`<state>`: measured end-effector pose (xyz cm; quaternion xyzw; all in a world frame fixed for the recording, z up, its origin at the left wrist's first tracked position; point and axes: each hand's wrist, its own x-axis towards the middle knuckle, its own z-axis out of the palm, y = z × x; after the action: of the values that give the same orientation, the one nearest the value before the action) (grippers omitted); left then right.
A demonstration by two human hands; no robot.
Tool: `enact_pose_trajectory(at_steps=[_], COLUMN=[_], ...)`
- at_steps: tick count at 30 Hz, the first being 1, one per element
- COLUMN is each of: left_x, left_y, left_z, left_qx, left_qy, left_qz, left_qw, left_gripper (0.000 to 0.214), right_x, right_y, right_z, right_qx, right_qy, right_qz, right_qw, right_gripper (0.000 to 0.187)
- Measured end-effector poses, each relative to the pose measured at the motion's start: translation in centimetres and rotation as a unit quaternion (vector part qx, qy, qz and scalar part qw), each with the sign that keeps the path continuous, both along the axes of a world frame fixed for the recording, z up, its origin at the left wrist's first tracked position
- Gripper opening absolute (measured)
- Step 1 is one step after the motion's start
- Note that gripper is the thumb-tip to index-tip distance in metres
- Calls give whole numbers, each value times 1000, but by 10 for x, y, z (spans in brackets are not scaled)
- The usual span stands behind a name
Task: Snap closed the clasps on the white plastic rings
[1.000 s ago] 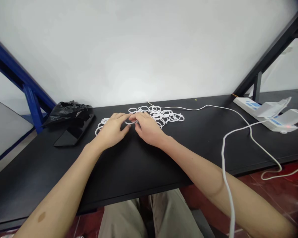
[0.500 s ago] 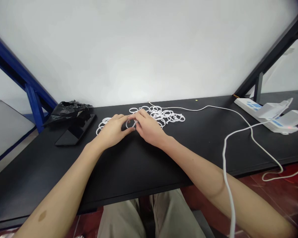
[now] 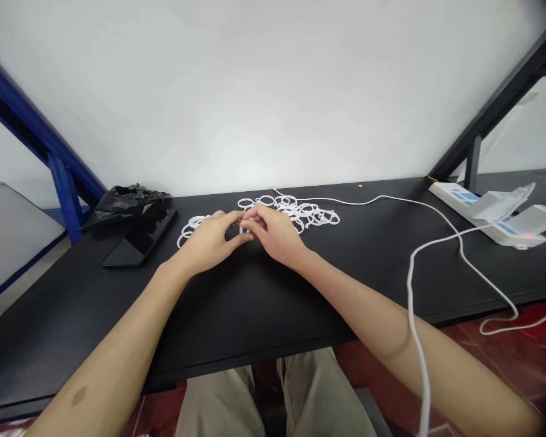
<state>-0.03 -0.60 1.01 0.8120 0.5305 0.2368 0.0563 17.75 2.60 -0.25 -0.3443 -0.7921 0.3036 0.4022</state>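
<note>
My left hand (image 3: 209, 240) and my right hand (image 3: 277, 233) meet over the black table (image 3: 255, 303), fingertips pinched together on a small white plastic ring (image 3: 244, 229). A loose pile of white rings (image 3: 307, 213) lies just beyond my right hand. A smaller cluster of white rings (image 3: 190, 226) lies to the left of my left hand, partly hidden by it.
A black phone (image 3: 139, 243) and a crumpled black bag (image 3: 125, 203) lie at the left. A white cable (image 3: 414, 261) runs across the table and hangs over its front edge. A white power strip (image 3: 495, 218) with adapters lies at the far right. A white wall rises behind.
Both hands stay at the same spot; the fingers have drawn closer together and lifted the ring slightly. The view has shifted a little.
</note>
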Motion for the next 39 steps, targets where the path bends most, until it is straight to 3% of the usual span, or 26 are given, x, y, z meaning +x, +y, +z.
enact_pose_trajectory(at_steps=[18, 26, 29, 33, 36, 39], left_x=[-1, 0, -1, -11, -21, -28], left_y=[2, 2, 3, 8, 12, 14], left_z=[-2, -3, -3, -5, -9, -13], left_qx=[-38, -30, 6, 54, 49, 24], left_qy=[5, 0, 7, 62, 113, 143], left_qz=[-40, -39, 24, 173, 260, 302], left_qw=[998, 999, 1000, 982, 958, 942], left_gripper=[18, 23, 35, 48, 53, 56], right_x=[3, 0, 0, 2, 4, 5], right_y=[-1, -4, -6, -5, -2, 2], right_z=[3, 2, 3, 6, 5, 2], right_qx=[25, 15, 24, 65, 103, 114], right_qy=[-22, -47, -82, -163, -240, -307], right_qz=[28, -11, -51, -121, -155, -175], right_qw=[999, 999, 995, 977, 953, 929], right_gripper=[14, 15, 23, 25, 24, 30])
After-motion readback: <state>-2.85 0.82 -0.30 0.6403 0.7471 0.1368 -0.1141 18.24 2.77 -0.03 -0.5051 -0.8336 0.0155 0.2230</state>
